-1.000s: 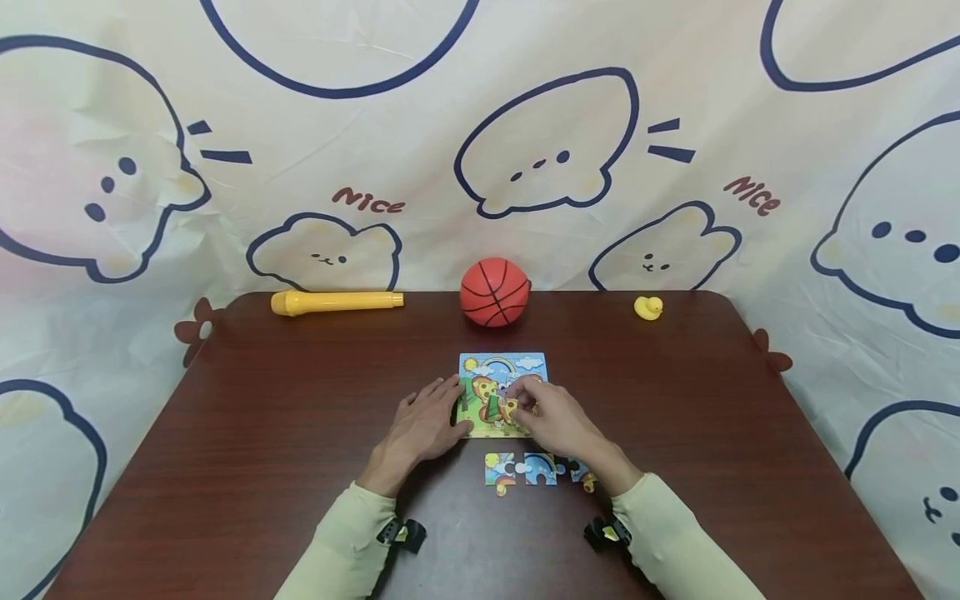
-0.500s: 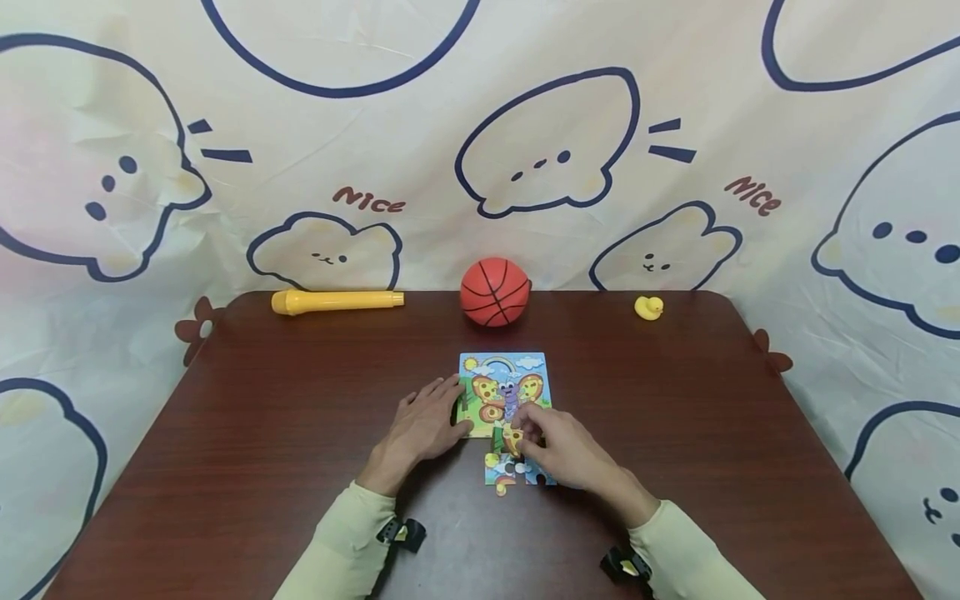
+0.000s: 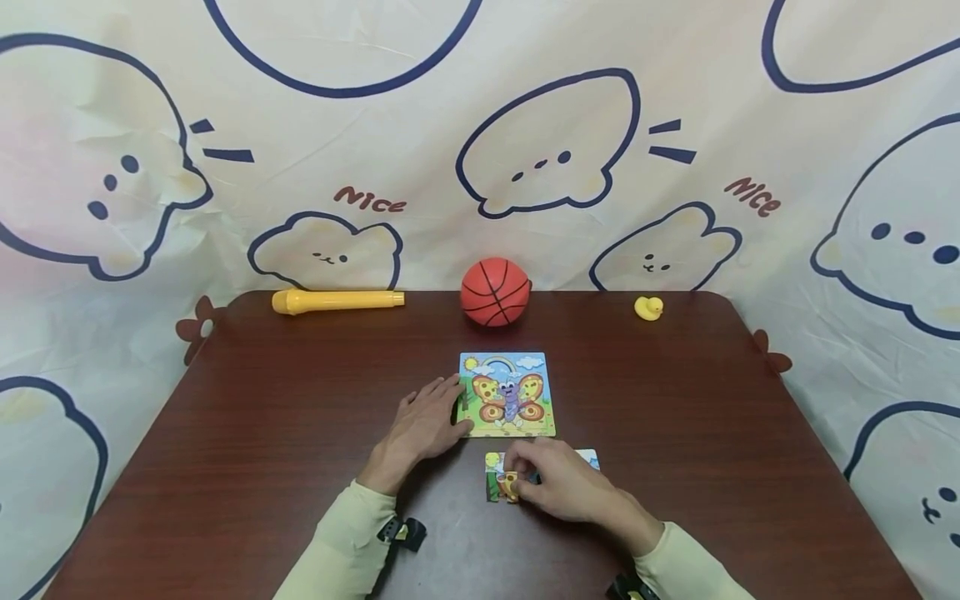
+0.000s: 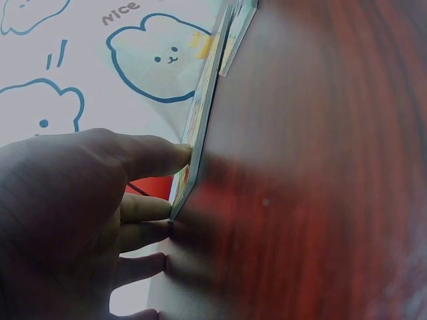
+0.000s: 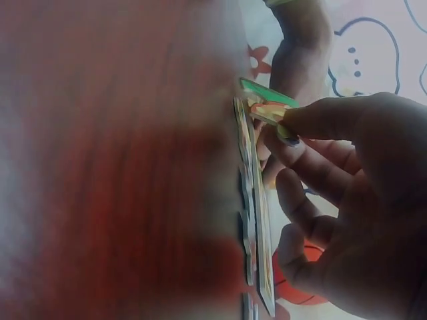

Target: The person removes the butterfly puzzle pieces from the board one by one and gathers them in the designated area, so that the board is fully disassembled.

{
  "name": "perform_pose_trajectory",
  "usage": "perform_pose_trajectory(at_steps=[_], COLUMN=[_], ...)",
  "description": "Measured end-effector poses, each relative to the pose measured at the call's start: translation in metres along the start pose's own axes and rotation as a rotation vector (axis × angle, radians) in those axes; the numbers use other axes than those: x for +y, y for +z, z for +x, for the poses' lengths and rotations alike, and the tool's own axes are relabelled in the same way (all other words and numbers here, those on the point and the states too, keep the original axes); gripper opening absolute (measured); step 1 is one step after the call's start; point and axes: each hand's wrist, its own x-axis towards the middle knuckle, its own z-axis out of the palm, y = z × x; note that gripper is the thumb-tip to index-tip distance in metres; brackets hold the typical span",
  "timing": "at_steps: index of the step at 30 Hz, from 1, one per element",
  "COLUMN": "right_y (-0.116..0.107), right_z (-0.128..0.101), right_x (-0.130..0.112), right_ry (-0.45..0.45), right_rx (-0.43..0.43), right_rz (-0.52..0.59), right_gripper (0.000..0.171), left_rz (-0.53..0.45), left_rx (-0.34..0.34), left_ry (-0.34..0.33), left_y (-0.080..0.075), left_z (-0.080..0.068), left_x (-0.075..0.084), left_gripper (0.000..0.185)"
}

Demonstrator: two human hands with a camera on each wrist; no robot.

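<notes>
My right hand pinches a jigsaw piece between thumb and forefinger, its other fingers bent. The piece shows green and an orange-yellow patch; in the right wrist view it is tilted, close by the row of loose jigsaw pieces. In the head view the hand covers most of that row, with a sunny corner piece showing at its left end. Beyond lies a square picture board with a butterfly under a rainbow. My left hand rests at the board's left edge, thumb and fingertips against it.
Along the far edge of the brown table lie a yellow microphone-shaped toy, a red toy basketball and a yellow rubber duck. Behind the table hangs a white cloth printed with cartoon faces.
My right hand has carried the jigsaw piece from over the picture board toward me, down to the row of loose pieces. The left hand has stayed at the board's edge.
</notes>
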Motion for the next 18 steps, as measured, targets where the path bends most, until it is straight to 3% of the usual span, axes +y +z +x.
perform_pose_trajectory(at_steps=[11, 18], right_y=[0.008, 0.010], right_z=[-0.007, -0.009], right_x=[-0.007, -0.011], right_ry=[-0.007, 0.004], right_rx=[-0.061, -0.041], right_rz=[-0.078, -0.119], right_gripper=[0.015, 0.016], left_rz=[-0.006, -0.001], left_rx=[0.014, 0.012], left_ry=[0.007, 0.001], left_y=[0.001, 0.002], left_z=[0.001, 0.001], left_x=[-0.002, -0.002], left_gripper=[0.065, 0.065])
